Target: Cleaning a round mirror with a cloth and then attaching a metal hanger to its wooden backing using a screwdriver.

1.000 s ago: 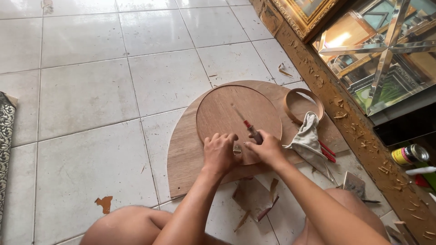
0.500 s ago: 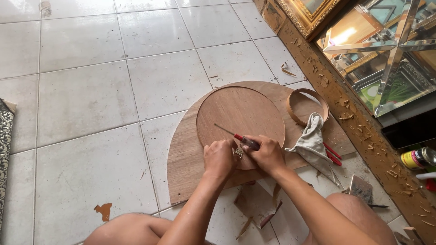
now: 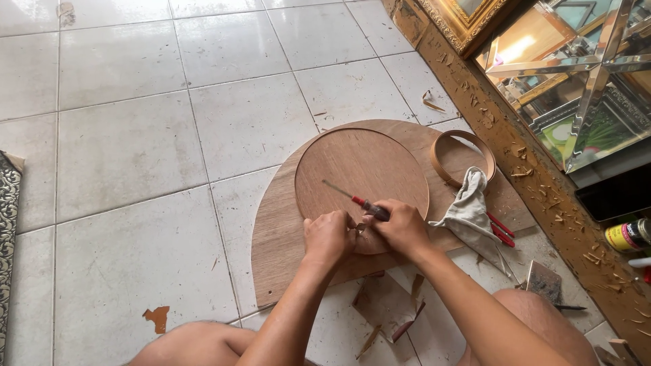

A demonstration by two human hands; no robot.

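A round brown wooden disc (image 3: 359, 176) lies on a larger plywood board (image 3: 285, 230) on the tiled floor. My right hand (image 3: 403, 227) grips a screwdriver (image 3: 349, 196) with a red and black handle; its thin shaft lies low over the disc and points up-left. My left hand (image 3: 329, 237) is closed at the disc's near edge, right beside the right hand, its fingers pinching something small that I cannot make out.
A bent wooden hoop strip (image 3: 461, 157), a grey rag (image 3: 469, 213) and red-handled pliers (image 3: 500, 230) lie to the right. A carved gilt frame with mirror (image 3: 556, 88) runs along the right, with wood shavings and a can (image 3: 627, 236). Wood scraps (image 3: 386, 312) lie near my knees.
The screwdriver has swung from pointing up and away to lying flatter, tip toward the upper left. Both hands stayed at the disc's near edge.
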